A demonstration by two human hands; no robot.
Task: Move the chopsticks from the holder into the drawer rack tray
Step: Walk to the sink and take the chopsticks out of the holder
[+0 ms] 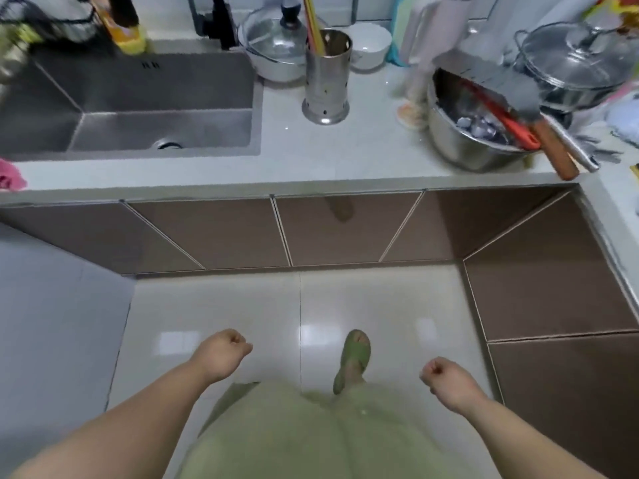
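Observation:
A shiny metal holder (327,77) with small holes stands upright on the white counter, right of the sink. Several chopsticks (313,25), red and yellowish, stick up out of it and lean left. My left hand (224,352) hangs low over the floor, fingers curled into a loose fist with nothing in it. My right hand (446,376) is also low and curled shut, empty. Both hands are far below the counter and the holder. The brown cabinet fronts (345,229) under the counter are closed; no drawer rack tray shows.
A steel sink (138,105) lies at the left. Behind the holder stand a lidded pot (276,46) and a white bowl (370,44). A steel bowl (473,133) with utensils and a cleaver sits at the right, handles past the counter edge. A pink cloth (10,174) lies far left.

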